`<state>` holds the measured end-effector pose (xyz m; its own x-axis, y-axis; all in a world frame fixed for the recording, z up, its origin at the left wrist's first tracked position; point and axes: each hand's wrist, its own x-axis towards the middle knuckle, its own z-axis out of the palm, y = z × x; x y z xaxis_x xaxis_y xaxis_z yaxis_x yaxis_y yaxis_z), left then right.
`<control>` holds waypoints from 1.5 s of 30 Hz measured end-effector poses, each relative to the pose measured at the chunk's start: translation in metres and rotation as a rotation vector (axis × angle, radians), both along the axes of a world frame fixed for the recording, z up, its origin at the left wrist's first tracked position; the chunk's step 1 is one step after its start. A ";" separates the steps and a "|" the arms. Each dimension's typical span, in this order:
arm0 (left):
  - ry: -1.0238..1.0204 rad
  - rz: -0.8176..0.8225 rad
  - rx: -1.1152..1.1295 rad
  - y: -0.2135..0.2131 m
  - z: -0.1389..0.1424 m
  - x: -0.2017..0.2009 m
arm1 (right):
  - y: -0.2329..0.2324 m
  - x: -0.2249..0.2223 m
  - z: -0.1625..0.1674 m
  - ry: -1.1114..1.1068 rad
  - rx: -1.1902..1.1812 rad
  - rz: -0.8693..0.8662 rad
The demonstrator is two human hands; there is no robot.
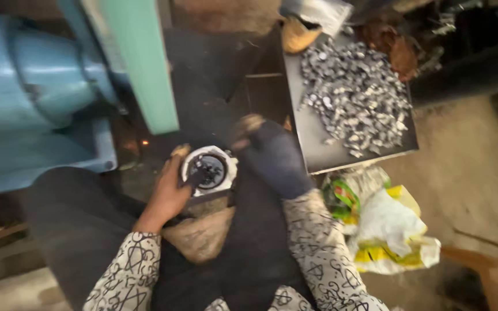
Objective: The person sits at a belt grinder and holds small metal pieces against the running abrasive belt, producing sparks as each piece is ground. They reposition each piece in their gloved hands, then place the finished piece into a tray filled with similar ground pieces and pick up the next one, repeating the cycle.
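metal tray (312, 155) (small parts (355, 98)), blue machine (36, 98)

R hand (275, 158) blurred under dark glove, its grip unclear; tiny metal bits (355, 95) indistinct; blue machine (36, 98) cropped left.

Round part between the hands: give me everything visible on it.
The round part is a pale, whitish ring around a dark circular centre, which looks recessed; blur hides finer detail. It lies flat, face up, on a dark surface in front of the person, below the green upright. The left hand grips its left edge, thumb reaching over the rim. The right hand, in a dark glove, sits at its right edge; contact there is unclear.
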<state>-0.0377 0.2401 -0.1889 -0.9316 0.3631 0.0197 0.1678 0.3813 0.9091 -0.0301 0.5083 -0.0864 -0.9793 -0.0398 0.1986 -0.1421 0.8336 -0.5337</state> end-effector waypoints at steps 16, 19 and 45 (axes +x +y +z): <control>-0.792 0.279 0.713 0.042 -0.008 0.002 | -0.030 -0.010 -0.034 -0.061 -0.890 -0.054; -0.737 0.451 0.989 0.028 0.013 0.002 | -0.105 -0.002 -0.049 -0.094 -0.913 -0.256; -0.864 0.301 1.162 0.000 0.037 -0.028 | -0.125 -0.056 -0.073 -1.250 -2.097 -0.084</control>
